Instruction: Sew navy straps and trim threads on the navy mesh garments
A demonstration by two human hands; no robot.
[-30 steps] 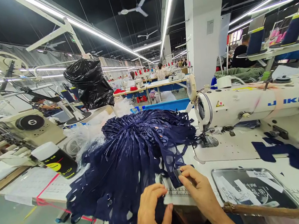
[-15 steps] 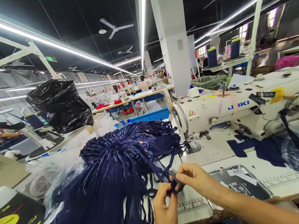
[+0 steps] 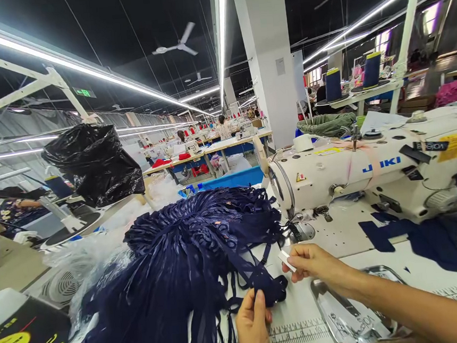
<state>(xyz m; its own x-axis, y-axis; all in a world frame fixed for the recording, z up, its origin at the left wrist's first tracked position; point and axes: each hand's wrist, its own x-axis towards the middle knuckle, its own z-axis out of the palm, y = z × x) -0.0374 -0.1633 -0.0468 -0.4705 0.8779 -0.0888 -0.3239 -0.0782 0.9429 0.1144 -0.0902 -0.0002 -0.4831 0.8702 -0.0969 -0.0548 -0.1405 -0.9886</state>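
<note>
My left hand (image 3: pixel 252 324) is closed on the edge of a navy fabric piece (image 3: pixel 268 286) with thin straps, pinched between thumb and fingers. To its right, my right hand (image 3: pixel 314 262) pinches a small flat white piece (image 3: pixel 287 261), whose exact kind I cannot make out. The white piece is apart from the fabric. A big heap of navy strap-like garment pieces (image 3: pixel 173 272) spreads to the left of my hands and joins the held fabric. Just beyond my right hand stands a white sewing machine (image 3: pixel 324 171), its needle area near the heap.
A shiny metal tray (image 3: pixel 316 298) lies below my right forearm, beside a ruler strip (image 3: pixel 294 332) on the table. Navy fabric scraps (image 3: pixel 430 244) lie at the right. A black plastic bag (image 3: pixel 95 162) hangs at the left, above clear plastic. Other people sit farther back.
My right hand has drawn away from my left, to the right and up, with the small flat piece. The navy fabric now lies more open above my left hand.
</note>
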